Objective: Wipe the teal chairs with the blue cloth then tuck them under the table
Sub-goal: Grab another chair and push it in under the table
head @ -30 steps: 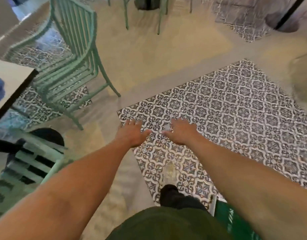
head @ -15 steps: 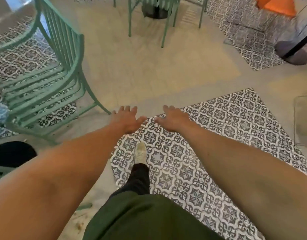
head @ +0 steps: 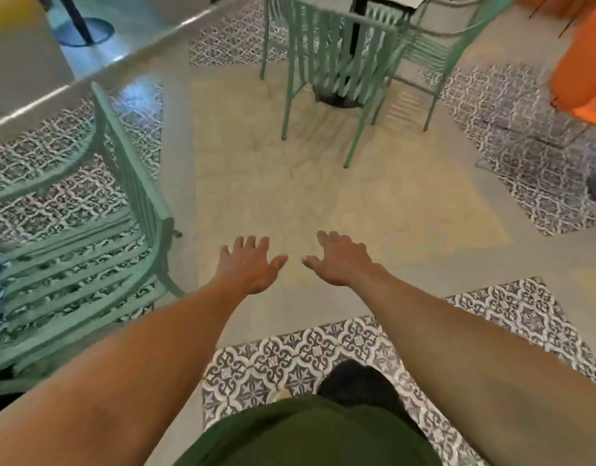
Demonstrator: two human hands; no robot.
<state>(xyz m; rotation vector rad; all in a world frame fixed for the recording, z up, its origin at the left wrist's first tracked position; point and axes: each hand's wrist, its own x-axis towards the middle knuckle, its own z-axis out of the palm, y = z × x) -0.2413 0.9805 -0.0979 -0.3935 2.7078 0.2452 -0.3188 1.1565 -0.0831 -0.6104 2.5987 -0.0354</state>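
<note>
My left hand (head: 247, 265) and my right hand (head: 340, 262) are stretched out in front of me over the floor, fingers spread, holding nothing. A teal slatted chair (head: 88, 250) stands close on my left, its back rail just left of my left hand and not touched. Straight ahead stands another teal chair (head: 333, 62), its back towards me, pushed against a table with a dark pedestal base (head: 338, 97). A third teal chair (head: 437, 52) sits to the right of that table. The blue cloth is not in view.
An orange chair (head: 582, 62) stands at the far right. A grey counter edge (head: 71, 82) runs diagonally at the upper left. Patterned tile patches (head: 525, 169) surround a plain beige floor strip (head: 289, 196) leading ahead. My leg (head: 357, 388) is below.
The view has moved forward and tilted up. The near chair has slid to the left edge, and the table with chairs ahead is closer. Both hands stay outstretched and empty.
</note>
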